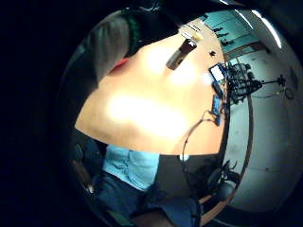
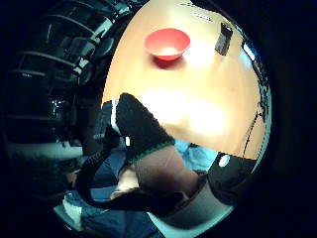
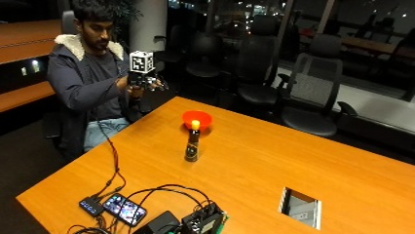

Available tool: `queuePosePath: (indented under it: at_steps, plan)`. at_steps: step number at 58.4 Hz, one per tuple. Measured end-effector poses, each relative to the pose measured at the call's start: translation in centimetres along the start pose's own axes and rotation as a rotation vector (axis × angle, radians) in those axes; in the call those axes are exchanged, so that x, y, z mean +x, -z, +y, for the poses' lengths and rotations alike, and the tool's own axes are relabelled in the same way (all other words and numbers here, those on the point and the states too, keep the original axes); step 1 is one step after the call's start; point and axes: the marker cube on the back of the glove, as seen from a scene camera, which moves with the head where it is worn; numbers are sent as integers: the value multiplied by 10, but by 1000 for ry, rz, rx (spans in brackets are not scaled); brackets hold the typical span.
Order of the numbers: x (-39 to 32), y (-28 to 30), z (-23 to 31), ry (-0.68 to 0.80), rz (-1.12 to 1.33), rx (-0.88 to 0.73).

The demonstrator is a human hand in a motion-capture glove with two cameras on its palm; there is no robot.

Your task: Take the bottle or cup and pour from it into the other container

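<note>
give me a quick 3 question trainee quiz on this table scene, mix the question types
1. True or false: the dark bottle with the yellow cap stands upright on the wooden table.
2. Multiple choice: where is the gloved right hand? A) gripping the bottle B) inside the red bowl C) raised near the person's chest, off the table.
3. Fill in: in the outside view, the bowl sits just ____ the bottle, towards the person.

Key: 1 true; 2 C; 3 behind.
</note>
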Motion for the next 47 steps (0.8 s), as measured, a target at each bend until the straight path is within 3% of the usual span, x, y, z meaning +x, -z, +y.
queuePosePath:
  at_steps: [3,7,13,17,22,47]
  plan:
    - [1,0,1,11,10,-1]
    - [15,0,2,135,116,8]
    - [1,0,3,23,27,22]
    - [22,1,0,145,110,17]
    - [18,-1,-3,-22,17,16]
    - [113,-43,-25,-204,1,-4]
